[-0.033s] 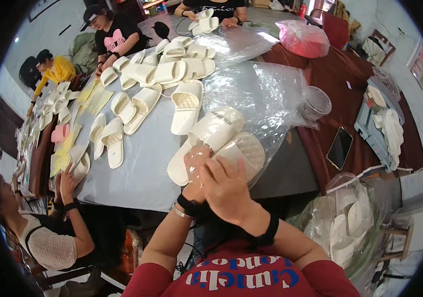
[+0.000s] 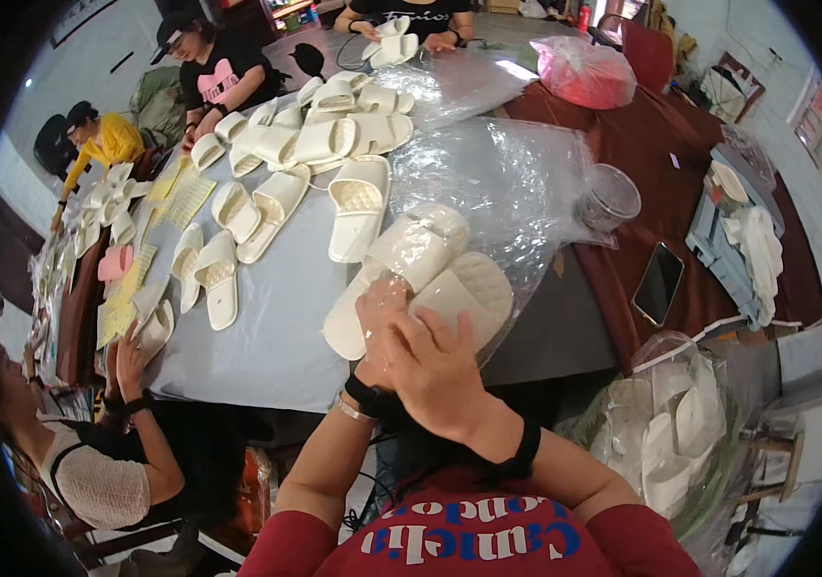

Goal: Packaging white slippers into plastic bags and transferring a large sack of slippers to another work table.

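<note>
A pair of cream slippers (image 2: 464, 296) with quilted insoles lies under clear plastic at the table's near edge, soles overlapping. My left hand (image 2: 382, 313) is at the near end of the pair, under the shiny film. It is closed on the slippers, with its fingertips partly hidden. Crossing over the left wrist, my right hand (image 2: 435, 370) has its fingers apart and slightly bent. They rest against the film beside the nearer slipper. The clear plastic bag (image 2: 536, 221) spreads flat beyond the pair.
More cream slippers (image 2: 324, 141) are heaped toward the far left, with a single slipper (image 2: 358, 207) closer. At right lie a phone (image 2: 659, 284), a round clear tub (image 2: 611, 200) and a grey crate (image 2: 723, 240). A bag of slippers (image 2: 666, 433) stands below. Co-workers sit around the table.
My right hand has shifted slightly left and down, its fingers drawing in toward my left wrist. The slippers have hardly moved.
</note>
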The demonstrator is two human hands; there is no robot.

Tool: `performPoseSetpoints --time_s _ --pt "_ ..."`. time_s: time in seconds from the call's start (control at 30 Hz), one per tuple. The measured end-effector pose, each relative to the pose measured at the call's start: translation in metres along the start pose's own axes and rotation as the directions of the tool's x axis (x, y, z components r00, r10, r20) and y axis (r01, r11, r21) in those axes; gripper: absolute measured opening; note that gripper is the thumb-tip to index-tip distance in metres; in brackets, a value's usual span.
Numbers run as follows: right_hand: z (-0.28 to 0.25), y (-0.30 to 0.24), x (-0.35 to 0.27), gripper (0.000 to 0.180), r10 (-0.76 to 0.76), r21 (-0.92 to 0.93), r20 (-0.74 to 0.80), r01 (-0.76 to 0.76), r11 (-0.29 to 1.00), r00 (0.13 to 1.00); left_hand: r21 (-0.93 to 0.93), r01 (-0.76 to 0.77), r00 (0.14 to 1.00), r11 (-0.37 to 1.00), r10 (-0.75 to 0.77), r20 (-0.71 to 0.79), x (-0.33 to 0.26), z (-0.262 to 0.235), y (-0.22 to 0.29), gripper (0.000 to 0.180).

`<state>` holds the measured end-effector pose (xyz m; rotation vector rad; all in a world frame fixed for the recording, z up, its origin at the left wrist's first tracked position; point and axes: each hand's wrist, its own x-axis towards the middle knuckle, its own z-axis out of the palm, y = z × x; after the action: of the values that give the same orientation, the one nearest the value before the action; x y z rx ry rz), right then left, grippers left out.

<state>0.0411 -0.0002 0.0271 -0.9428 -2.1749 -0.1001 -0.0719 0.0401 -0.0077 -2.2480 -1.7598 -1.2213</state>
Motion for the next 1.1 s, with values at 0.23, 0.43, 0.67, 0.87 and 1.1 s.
performPoseSetpoints --time_s 0.23,0.43,0.67,0.87,1.1 --pt "-0.020 -0.018 -0.016 0.036 -0.114 0.273 0.089 0.086 0.958 0.989 0.146 0.194 0.976 0.970 -0.206 0.071 0.046 0.049 -0.012 0.024" --pt "-0.033 0.034 0.001 0.044 -0.134 0.226 0.227 0.081 0.971 0.965 -0.100 0.140 0.981 0.985 -0.124 0.153 0.013 0.041 -0.042 0.042" --pt "-0.012 0.115 0.039 0.043 -0.080 -0.139 0.341 0.134 0.981 0.937 -0.117 0.363 0.931 0.924 -0.355 0.083 -0.053 -0.046 -0.078 0.038" --pt "0.022 0.108 0.068 0.049 0.039 -0.245 0.582 0.129 0.961 0.812 -0.130 0.593 0.801 0.795 -0.598 0.001 -0.085 -0.088 -0.092 0.017" --pt "0.061 0.120 0.067 0.035 0.162 -0.277 0.681 0.047 0.960 0.714 -0.157 0.371 0.900 0.915 -0.396 -0.183 -0.061 -0.086 -0.064 0.016"
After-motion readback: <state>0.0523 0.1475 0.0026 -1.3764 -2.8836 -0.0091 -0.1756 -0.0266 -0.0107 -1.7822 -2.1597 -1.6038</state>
